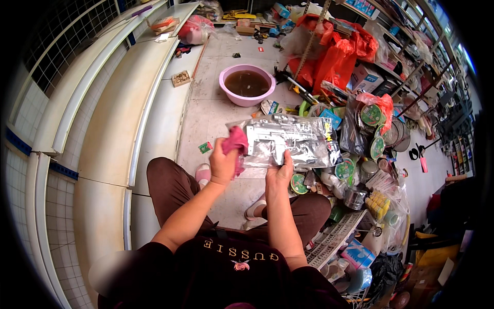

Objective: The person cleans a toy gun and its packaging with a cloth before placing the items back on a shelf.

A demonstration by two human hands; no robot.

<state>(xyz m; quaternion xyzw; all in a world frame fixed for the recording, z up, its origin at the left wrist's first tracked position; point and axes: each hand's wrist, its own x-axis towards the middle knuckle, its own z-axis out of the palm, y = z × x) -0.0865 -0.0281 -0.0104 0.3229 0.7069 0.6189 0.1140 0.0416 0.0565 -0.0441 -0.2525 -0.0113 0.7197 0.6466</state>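
Observation:
My left hand [222, 164] is closed around a crumpled dark pink cloth [236, 144]. The cloth lies against the left end of a clear plastic package [303, 133]. Inside the package is a silver, gun-shaped thing, with a black and yellow printed strip at its right end; glare on the film hides its details. From the near edge, my right hand [279, 174] grips this package, its thumb on top and the other fingers mostly hidden underneath. The package is held up above the floor, in front of my knees.
Ahead on the tiled floor stands a pink basin [225, 91] of brown water. Pale shelves [110, 123] run along the left, with a small box [181, 78] on the lowest. Piled goods, round green-labelled packs [345, 168] and red bags [335, 62] crowd the right. A white rack [339, 234] stands near my right knee.

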